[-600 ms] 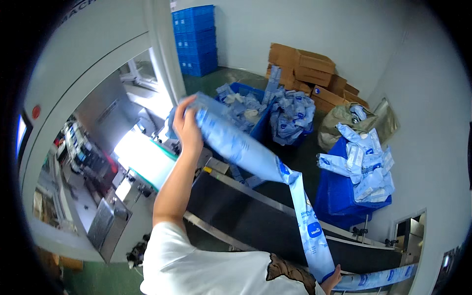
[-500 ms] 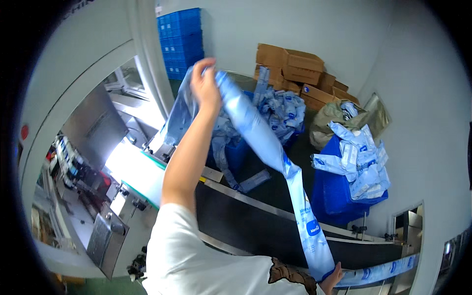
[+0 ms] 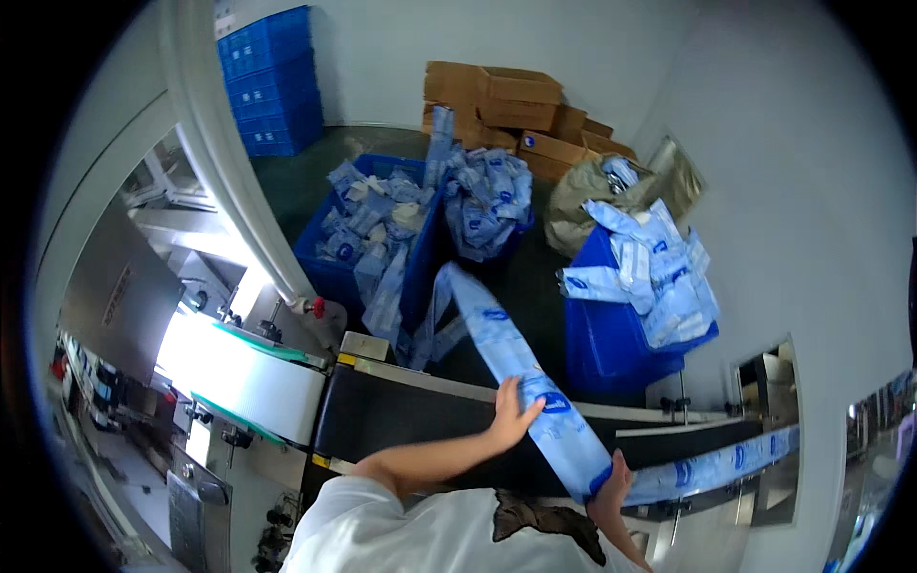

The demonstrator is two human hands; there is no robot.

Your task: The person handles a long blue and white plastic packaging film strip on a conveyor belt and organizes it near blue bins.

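Note:
A long strip of joined blue-and-white printed film packets (image 3: 501, 339) slants across the black conveyor belt (image 3: 396, 415), its far end looping down over the belt's far side. My left hand (image 3: 511, 420) lies against the strip's middle, with thumb and fingers apart. At the strip's near end, my right hand (image 3: 611, 485) closes round it with the thumb up; some of its fingers are hidden. From beside this hand, more of the film (image 3: 712, 468) runs right along the conveyor toward a wall opening.
Beyond the belt stand a blue crate (image 3: 320, 272) of crumpled packets, a heaped second bin (image 3: 516, 239), a full blue bin (image 3: 611, 349) and a greenish sack (image 3: 573, 205). Cardboard boxes (image 3: 521, 95) and stacked blue crates (image 3: 272, 91) line the wall. A lit white conveyor (image 3: 253, 372) lies left.
My left hand has come down from high up to the strip's middle. The strip's far part has dropped beyond the belt. My right hand still grips the near end; the view has shifted.

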